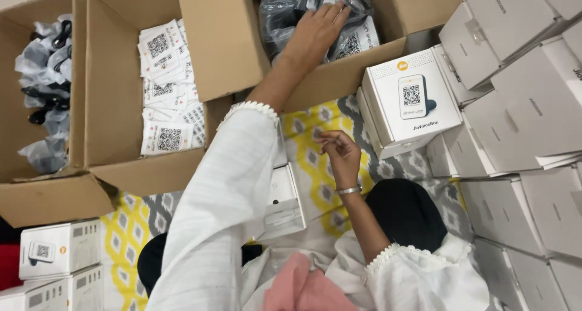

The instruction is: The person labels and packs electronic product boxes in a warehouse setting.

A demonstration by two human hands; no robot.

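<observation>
My left hand (315,32) reaches far forward into a cardboard carton (339,74) and lies flat, fingers spread, on grey plastic-wrapped packets (285,14). Some of these packets carry white labels. My right hand (339,153) hovers over the yellow and grey patterned cloth (315,171). Its fingers are curled together, a metal bangle sits on the wrist, and I see nothing in it. A small open white box (284,202) rests near my lap, partly hidden by my white left sleeve.
To the left, one open carton (121,159) holds white cards with square codes. Another (36,196) holds bagged black cables. Stacks of white product boxes (521,117) fill the right side, one (412,99) lying face up. More white boxes (57,250) sit bottom left.
</observation>
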